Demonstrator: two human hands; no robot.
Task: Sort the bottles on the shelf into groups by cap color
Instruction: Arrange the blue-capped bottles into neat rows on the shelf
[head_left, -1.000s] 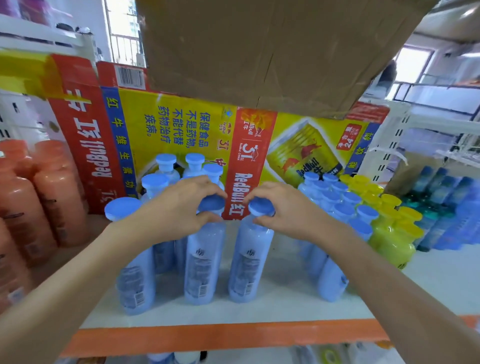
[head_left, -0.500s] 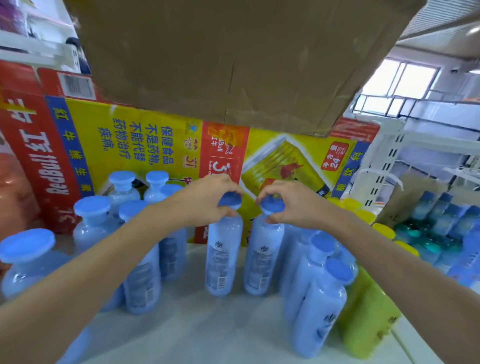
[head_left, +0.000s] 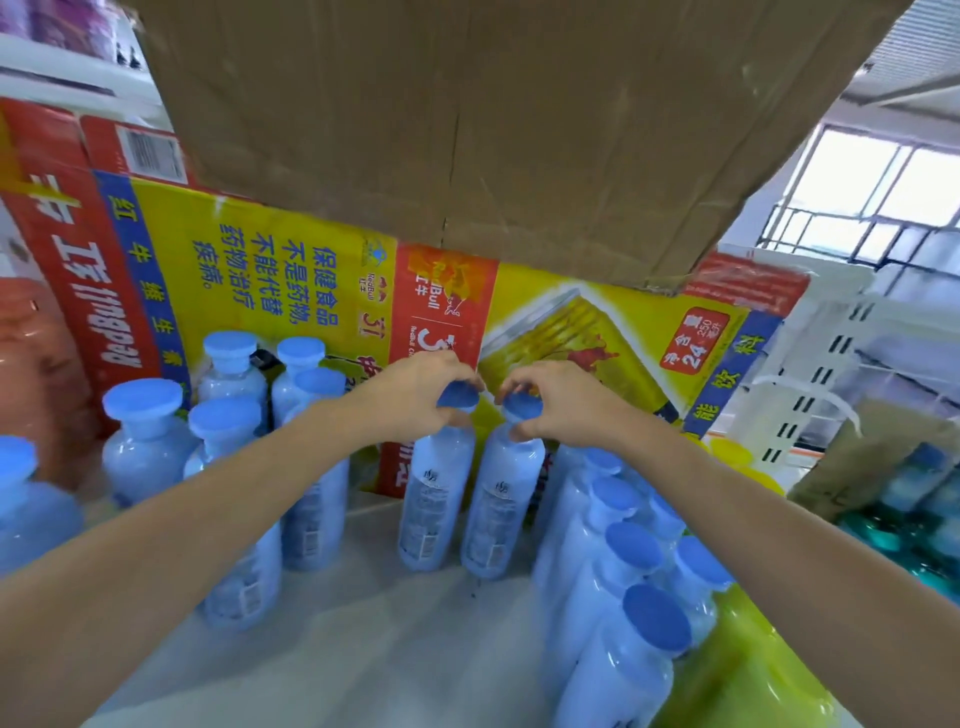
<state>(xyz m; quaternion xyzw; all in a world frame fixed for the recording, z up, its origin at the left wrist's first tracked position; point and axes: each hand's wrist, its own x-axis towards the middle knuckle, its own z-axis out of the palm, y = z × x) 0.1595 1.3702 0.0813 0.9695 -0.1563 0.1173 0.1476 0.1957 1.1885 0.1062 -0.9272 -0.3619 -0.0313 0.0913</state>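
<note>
Two pale blue bottles with blue caps stand side by side deep on the white shelf (head_left: 363, 649). My left hand (head_left: 415, 395) grips the cap of the left bottle (head_left: 434, 499). My right hand (head_left: 558, 402) pinches the cap of the right bottle (head_left: 498, 514). Both bottles stand close to the yellow and red carton (head_left: 270, 280) at the back. More blue-capped bottles stand in a group on the left (head_left: 228, 415) and in a row on the right (head_left: 628, 551). Yellow-green bottles with yellow caps (head_left: 743, 670) sit just right of that row.
A brown cardboard box (head_left: 467, 130) hangs overhead on the upper shelf. Orange bottles (head_left: 36, 374) fill the far left. A white perforated shelf upright (head_left: 821, 374) stands at the right, with teal and dark blue bottles (head_left: 914, 499) on the neighbouring shelf beyond it.
Both hands have carried the two blue-capped bottles from the shelf's front towards the back, up to the carton. The camera has leaned in closer over the shelf.
</note>
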